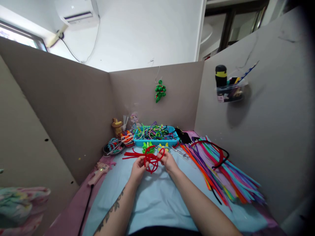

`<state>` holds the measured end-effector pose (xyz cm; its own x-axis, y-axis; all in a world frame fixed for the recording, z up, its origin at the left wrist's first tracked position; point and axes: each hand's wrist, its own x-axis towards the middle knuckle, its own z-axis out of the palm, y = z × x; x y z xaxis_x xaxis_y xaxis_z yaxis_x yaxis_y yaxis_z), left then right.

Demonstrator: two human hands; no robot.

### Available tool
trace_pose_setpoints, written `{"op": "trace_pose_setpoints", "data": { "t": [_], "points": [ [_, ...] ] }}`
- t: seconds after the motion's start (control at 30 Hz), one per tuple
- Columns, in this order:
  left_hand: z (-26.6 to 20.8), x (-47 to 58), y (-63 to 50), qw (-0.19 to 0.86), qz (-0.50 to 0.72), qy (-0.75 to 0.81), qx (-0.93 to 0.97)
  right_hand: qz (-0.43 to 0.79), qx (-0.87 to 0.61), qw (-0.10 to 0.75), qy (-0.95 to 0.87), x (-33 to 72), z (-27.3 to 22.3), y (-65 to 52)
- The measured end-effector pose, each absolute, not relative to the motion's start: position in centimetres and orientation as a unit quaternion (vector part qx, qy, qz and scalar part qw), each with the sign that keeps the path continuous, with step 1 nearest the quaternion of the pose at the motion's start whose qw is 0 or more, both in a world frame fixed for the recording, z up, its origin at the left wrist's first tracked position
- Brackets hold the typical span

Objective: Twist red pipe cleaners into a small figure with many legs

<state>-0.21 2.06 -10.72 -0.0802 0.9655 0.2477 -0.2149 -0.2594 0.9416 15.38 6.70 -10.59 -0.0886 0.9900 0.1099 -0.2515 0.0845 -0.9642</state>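
Red pipe-cleaner form (153, 158), held above tabletop (167, 200), short of blue tray (157, 142) at far edge; pinched at opposite sides by left hand (139, 165) and right hand (169, 161). Probably light, fuzzy, springy, easily bent; best taken at crossings. Hard to make out: fingertip contacts, strand joins. Out of sight: near edge.

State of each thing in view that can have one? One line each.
Left hand: fingers closed on the red pipe cleaners
Right hand: fingers closed on a red loop
Red pipe cleaners: bent into loops, ends loose
Blue tray: full of tangled strands
Pink corded tool: green light lit
Green ornament: hanging
Clear container: holding tools
Air conditioner: on or off, can't tell
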Motion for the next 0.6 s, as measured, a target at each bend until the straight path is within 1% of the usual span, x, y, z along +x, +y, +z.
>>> {"op": "trace_pose_setpoints", "data": {
  "t": [0.1, 0.3, 0.37, 0.5, 0.53, 0.6],
  "points": [
    [-10.8, -0.3, 2.2, 0.459, 0.634, 0.389, 0.486, 0.535, -0.378, 0.555, -0.513, 15.3, -10.6, 6.3],
    [-11.5, -0.6, 2.9, 0.455, 0.671, 0.398, 0.43, 0.529, -0.375, 0.493, -0.579, 14.6, -10.9, 5.8],
    [-11.6, -0.8, 3.2, 0.46, 0.689, 0.399, 0.394, 0.51, -0.391, 0.494, -0.586, 14.4, -10.9, 5.9],
    [-11.6, -1.4, 3.5, 0.478, 0.729, 0.386, 0.302, 0.442, -0.404, 0.534, -0.597, 14.5, -10.7, 5.9],
    [-11.6, -1.5, 3.5, 0.484, 0.733, 0.384, 0.284, 0.423, -0.406, 0.535, -0.608, 14.4, -10.7, 5.8],
    [-11.5, -1.7, 3.5, 0.493, 0.736, 0.383, 0.262, 0.405, -0.404, 0.509, -0.643, 14.1, -10.9, 5.4]
  ]
}}
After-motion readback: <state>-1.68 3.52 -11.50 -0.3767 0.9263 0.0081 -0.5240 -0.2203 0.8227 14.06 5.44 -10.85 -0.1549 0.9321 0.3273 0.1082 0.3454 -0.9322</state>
